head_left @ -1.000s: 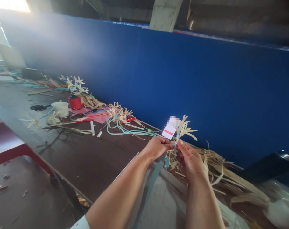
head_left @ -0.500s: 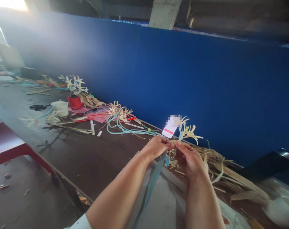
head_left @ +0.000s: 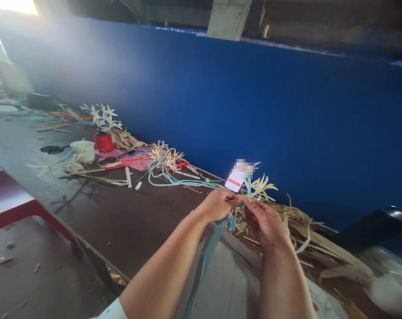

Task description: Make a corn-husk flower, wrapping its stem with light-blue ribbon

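Observation:
My right hand (head_left: 264, 219) is closed in a pinch on the light blue stem of a cream corn-husk flower (head_left: 262, 188), whose curled petals spread above the fingers. Close against it, my left hand (head_left: 222, 204) has its thumb and fingers pressed together beside the stem; what lies between them is hidden. A grey-green strap (head_left: 207, 252) runs up from below between my forearms and passes under the left hand. Just beyond the hands is a white card (head_left: 234, 182) with a red band, its upper part blurred.
Dry husk strips (head_left: 303, 226) lie to the right. Along the partition (head_left: 254, 106) are a bundle of husk flowers (head_left: 166, 155) with blue stems, a red thread spool (head_left: 104, 141), a white cup (head_left: 84, 151) and black scissors (head_left: 54, 149). A red-edged bench (head_left: 18, 212) stands left.
The flower has turned and shifted slightly left in my right hand. The strap has swung a little, and my left fingers have moved slightly. Other things look unmoved.

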A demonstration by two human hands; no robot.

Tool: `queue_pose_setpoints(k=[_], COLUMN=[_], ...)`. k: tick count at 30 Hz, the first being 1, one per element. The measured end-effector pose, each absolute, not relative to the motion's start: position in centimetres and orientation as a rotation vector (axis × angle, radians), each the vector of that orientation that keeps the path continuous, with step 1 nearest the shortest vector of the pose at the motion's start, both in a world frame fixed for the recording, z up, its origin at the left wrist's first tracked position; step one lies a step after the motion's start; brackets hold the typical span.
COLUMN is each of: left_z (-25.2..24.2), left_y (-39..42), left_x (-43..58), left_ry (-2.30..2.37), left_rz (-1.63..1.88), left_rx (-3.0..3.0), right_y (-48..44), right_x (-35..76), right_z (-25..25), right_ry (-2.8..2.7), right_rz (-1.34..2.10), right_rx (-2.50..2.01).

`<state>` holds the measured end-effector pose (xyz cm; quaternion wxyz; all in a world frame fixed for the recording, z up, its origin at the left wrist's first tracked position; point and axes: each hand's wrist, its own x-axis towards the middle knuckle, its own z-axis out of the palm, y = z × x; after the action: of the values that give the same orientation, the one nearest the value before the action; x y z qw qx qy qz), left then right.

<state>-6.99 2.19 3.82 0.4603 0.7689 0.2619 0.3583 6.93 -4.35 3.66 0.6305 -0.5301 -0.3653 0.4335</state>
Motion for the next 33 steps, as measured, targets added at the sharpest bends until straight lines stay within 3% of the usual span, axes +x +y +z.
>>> queue_pose_setpoints(k=[15, 33], left_z=[3.6, 3.6], left_y=[1.8, 1.2], left_x=[-6.7, -5.3], left_ry=[0.584, 0.571], left_rz=[0.741, 0.802], left_rx=[1.503, 1.184], right_y=[-4.3, -4.3], right_x=[6.9, 6.1], right_z=[3.4, 3.5], right_ry=[-0.825, -0.784], right_rz=[1.077, 0.823], right_rx=[-1.042, -1.154])
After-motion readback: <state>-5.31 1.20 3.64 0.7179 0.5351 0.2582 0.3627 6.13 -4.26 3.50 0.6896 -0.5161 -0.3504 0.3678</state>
